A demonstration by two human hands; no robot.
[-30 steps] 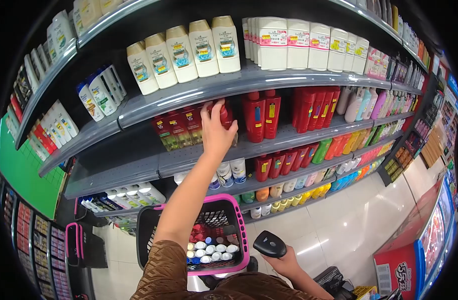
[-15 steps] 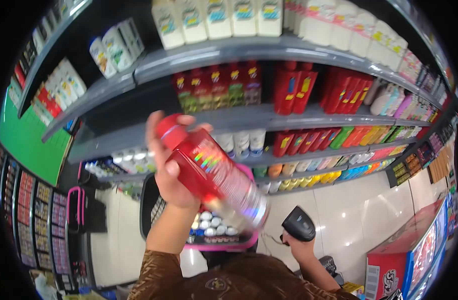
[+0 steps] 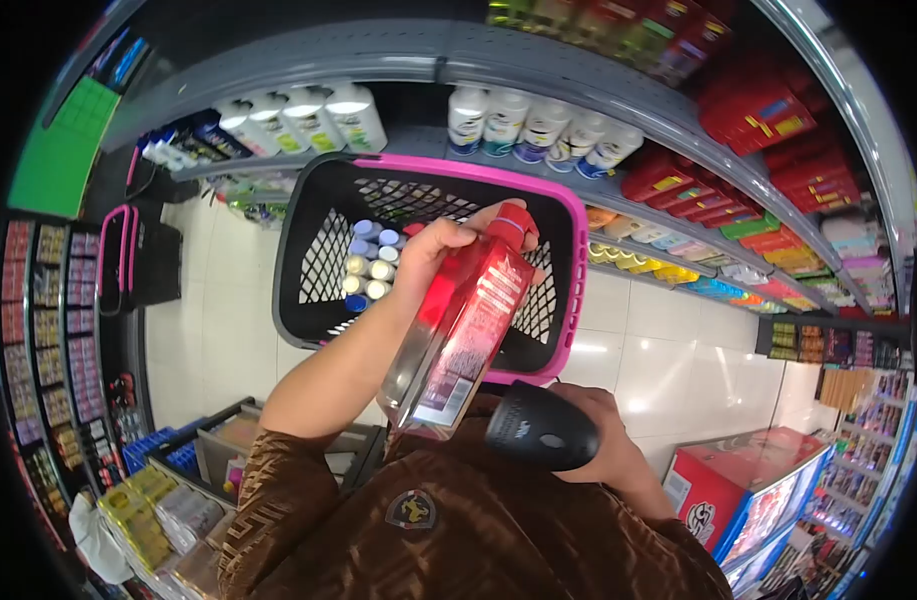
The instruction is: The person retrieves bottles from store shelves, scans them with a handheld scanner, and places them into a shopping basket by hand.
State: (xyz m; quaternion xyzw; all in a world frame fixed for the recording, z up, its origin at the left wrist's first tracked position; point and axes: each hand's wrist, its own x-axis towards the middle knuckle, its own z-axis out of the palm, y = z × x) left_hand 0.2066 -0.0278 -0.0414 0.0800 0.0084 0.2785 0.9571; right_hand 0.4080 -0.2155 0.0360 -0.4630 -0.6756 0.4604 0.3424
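My left hand (image 3: 430,258) is closed around the neck and upper side of a red bottle (image 3: 470,325), tilted with its red cap up and to the right. Its label with a barcode faces up, and its clear lower end points toward my chest. My right hand (image 3: 600,425) grips a black barcode scanner (image 3: 541,428), whose head is just right of the bottle's lower end. Behind the bottle is a black basket with a pink rim (image 3: 580,270). Several small bottles with white and blue caps (image 3: 378,268) stand inside it, at the left.
Shelves (image 3: 398,68) run along the far side, carrying white bottles (image 3: 353,118), spray cans (image 3: 538,130) and red bottles (image 3: 693,190). Another black basket (image 3: 158,265) is at the left. A red display freezer (image 3: 743,475) stands at the right, and packed goods (image 3: 153,515) are at lower left.
The red bottle has come down from in front of the shelf to near my chest, turned label up. My right hand has brought the scanner left beside it. The view has tilted down.
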